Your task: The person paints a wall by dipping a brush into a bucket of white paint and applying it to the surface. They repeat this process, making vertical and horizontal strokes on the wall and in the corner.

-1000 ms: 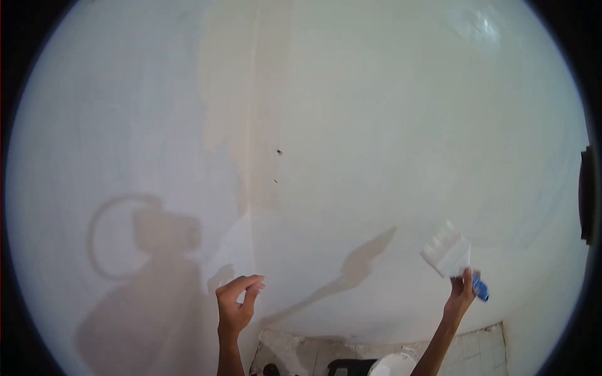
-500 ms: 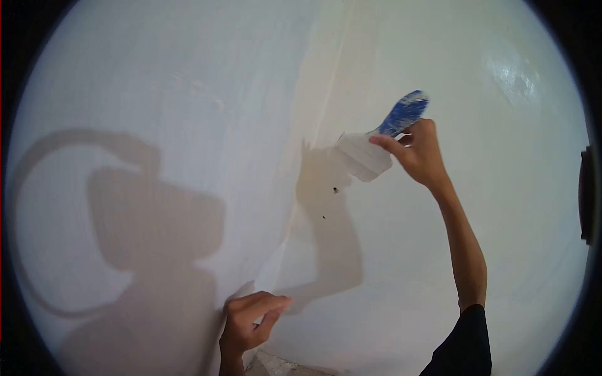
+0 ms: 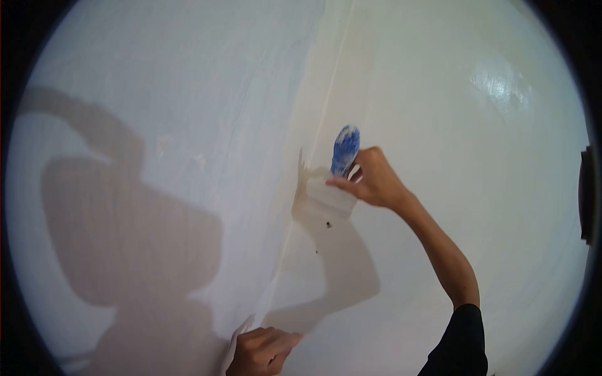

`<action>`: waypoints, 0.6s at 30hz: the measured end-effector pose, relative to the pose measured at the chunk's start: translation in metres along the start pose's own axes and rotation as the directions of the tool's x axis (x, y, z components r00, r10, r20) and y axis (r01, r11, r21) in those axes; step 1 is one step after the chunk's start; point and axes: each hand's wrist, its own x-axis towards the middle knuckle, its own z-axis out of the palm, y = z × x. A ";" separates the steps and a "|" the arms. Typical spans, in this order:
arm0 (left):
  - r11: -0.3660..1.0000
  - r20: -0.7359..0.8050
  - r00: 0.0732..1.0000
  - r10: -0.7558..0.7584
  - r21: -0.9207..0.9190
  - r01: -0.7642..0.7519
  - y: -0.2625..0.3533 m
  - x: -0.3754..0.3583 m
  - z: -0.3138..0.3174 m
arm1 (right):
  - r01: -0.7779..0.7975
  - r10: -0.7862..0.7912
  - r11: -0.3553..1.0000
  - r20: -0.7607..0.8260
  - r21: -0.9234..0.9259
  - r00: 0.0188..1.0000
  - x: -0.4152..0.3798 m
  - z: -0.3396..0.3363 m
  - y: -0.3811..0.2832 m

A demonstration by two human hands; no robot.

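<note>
My right hand (image 3: 374,178) grips a putty knife by its blue, paint-worn handle (image 3: 345,150). The thumb presses near the top of its wide blade (image 3: 329,195), which is smeared with pale filler and lies against the wall beside the corner seam. Just below the blade is a small dark hole (image 3: 328,225) in the wall. Low in the view, my left hand (image 3: 263,352) is closed, with the index finger and thumb pinched forward. Behind it, a pale flat edge (image 3: 237,335) shows; what it belongs to is mostly hidden.
Two wall faces meet at a seam (image 3: 335,75) running down the middle, with a cream strip along it. Shadows of my head and arm fall across the walls. A dark object (image 3: 587,195) is at the far right edge.
My right hand has moved left and down with the putty knife, bringing the blade closer to the seam, and the handle is now more upright. My left hand sits lower in view.
</note>
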 end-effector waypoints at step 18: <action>0.991 -0.157 0.983 0.091 -0.087 -0.105 -0.075 0.074 0.056 | 0.156 -0.392 0.853 -0.414 -0.498 0.822 0.181 -0.163 0.062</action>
